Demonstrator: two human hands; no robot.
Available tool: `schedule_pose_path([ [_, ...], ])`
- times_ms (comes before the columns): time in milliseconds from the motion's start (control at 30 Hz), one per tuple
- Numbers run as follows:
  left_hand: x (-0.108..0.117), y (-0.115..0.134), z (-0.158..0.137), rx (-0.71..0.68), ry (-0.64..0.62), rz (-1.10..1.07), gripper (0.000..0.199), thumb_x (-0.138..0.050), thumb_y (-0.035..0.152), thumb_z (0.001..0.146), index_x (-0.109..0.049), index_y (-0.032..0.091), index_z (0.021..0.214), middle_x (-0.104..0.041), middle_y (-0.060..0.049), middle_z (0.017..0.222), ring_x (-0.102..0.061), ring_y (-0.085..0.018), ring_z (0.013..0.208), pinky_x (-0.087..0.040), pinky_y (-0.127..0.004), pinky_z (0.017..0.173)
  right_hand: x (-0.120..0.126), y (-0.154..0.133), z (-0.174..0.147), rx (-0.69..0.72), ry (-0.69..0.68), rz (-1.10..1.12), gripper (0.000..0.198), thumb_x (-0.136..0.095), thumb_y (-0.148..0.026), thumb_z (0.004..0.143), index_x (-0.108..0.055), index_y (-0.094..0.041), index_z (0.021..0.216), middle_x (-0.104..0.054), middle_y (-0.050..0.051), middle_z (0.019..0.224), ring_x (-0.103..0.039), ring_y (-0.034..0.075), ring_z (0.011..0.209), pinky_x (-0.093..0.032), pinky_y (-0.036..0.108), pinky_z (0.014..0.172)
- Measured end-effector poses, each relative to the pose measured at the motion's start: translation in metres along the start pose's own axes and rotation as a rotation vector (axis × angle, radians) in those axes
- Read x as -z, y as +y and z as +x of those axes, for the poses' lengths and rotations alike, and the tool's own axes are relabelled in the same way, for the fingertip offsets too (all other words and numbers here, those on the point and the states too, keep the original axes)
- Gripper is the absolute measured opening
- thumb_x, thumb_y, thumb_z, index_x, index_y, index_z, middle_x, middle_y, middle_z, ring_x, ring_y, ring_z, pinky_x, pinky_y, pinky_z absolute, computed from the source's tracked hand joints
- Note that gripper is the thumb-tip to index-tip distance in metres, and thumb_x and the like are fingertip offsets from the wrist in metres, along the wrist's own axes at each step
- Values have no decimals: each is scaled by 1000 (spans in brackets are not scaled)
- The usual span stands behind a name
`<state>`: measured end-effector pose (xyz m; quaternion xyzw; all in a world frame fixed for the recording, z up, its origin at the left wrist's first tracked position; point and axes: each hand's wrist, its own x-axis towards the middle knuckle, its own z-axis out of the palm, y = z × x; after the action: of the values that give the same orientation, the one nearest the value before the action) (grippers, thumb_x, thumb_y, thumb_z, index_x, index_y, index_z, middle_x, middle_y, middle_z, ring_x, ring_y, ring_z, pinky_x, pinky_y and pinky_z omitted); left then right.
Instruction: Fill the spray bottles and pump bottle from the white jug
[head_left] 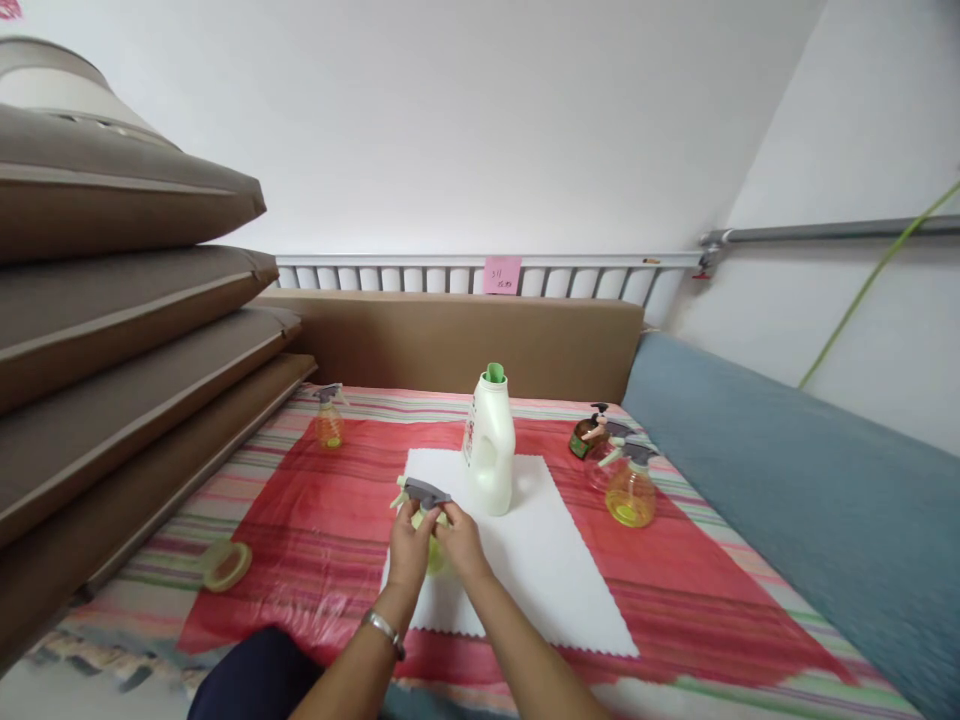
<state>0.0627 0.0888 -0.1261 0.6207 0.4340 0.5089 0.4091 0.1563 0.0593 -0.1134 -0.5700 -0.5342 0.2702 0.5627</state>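
Over the near left part of a white zigzag-edged cloth [559,570], both hands are closed on a spray bottle [425,491] with a grey head and a pale trigger pointing left. My left hand [407,548], with a metal bracelet at its wrist, grips it just below the head. From the other side my right hand [459,543] holds its neck. Fingers hide much of the bottle, though yellow-green shows between them. Just beyond stands a pale jug [491,450], upright and uncapped, with a green spout in its mouth.
A spray bottle [328,425] stands far left; another spray bottle [631,495] with yellow liquid stands right, near a dark pump bottle [585,437]. A round pale-yellow object [227,567] lies left on the red sheet [322,510]. Stacked cushions [127,290] and a blue bolster [765,450] flank the surface.
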Motion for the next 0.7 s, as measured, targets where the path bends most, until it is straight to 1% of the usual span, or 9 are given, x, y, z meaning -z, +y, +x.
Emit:
schedule_pose_path([
  [67, 0, -2, -1, -13, 1, -15, 34, -52, 34, 76, -54, 13, 103, -63, -12, 106, -57, -24, 102, -41, -38, 91, 14, -6, 0, -6, -29, -76, 28, -54, -20, 67, -67, -20, 92, -71, 3, 88, -64, 21, 83, -48, 33, 76],
  [133, -1, -2, -3, -25, -2, -25, 34, -53, 34, 76, -54, 14, 104, -62, -11, 108, -56, -24, 105, -40, -38, 93, 30, -15, -1, -19, -15, -175, 25, -53, -22, 70, -68, -19, 90, -71, 5, 85, -64, 22, 78, -48, 35, 74],
  [233, -4, -1, -7, -36, -8, -37, 34, -53, 33, 78, -53, 16, 107, -62, -10, 111, -54, -24, 108, -37, -40, 95, 46, -38, 0, 19, 18, -325, 29, -49, -27, 78, -65, -18, 100, -67, 9, 97, -61, 22, 85, -45, 35, 80],
  [300, -6, -1, -8, -34, -8, -41, 34, -52, 32, 78, -52, 16, 108, -60, -11, 112, -53, -25, 109, -36, -41, 96, 45, -56, 4, 86, -31, -418, 31, -53, -28, 77, -62, -20, 105, -64, 8, 105, -57, 21, 96, -40, 32, 87],
  [367, -6, -3, -7, -28, -10, -41, 35, -51, 30, 78, -52, 15, 109, -59, -12, 114, -52, -26, 110, -35, -42, 96, 39, -70, 12, 135, -120, -511, 29, -59, -26, 73, -64, -23, 102, -65, 5, 102, -54, 20, 99, -36, 30, 88],
  [433, -2, -4, -5, -27, -32, -41, 34, -51, 29, 77, -54, 14, 108, -60, -12, 113, -51, -26, 110, -35, -42, 96, 32, -78, 22, 140, -203, -601, 22, -62, -23, 70, -68, -23, 92, -67, 4, 92, -55, 20, 93, -37, 28, 82],
  [533, 7, -4, 2, -41, -116, -56, 31, -54, 31, 76, -59, 16, 102, -64, -9, 107, -55, -25, 106, -39, -39, 93, 26, -82, 33, 109, -277, -716, 13, -61, -22, 70, -69, -22, 80, -66, 3, 80, -57, 17, 78, -37, 25, 68],
  [633, 10, -3, 6, -52, -160, -67, 29, -58, 32, 72, -62, 17, 96, -67, -6, 100, -58, -24, 100, -43, -37, 89, 25, -84, 36, 77, -304, -807, 12, -60, -25, 72, -69, -22, 78, -66, 2, 77, -57, 15, 72, -34, 23, 61],
  [700, 6, -3, 5, -39, -126, -54, 36, -64, 32, 67, -60, 15, 98, -66, -8, 98, -59, -26, 96, -44, -39, 86, 23, -85, 35, 66, -313, -854, 13, -59, -27, 73, -70, -22, 79, -66, 2, 78, -57, 15, 71, -34, 23, 60],
])
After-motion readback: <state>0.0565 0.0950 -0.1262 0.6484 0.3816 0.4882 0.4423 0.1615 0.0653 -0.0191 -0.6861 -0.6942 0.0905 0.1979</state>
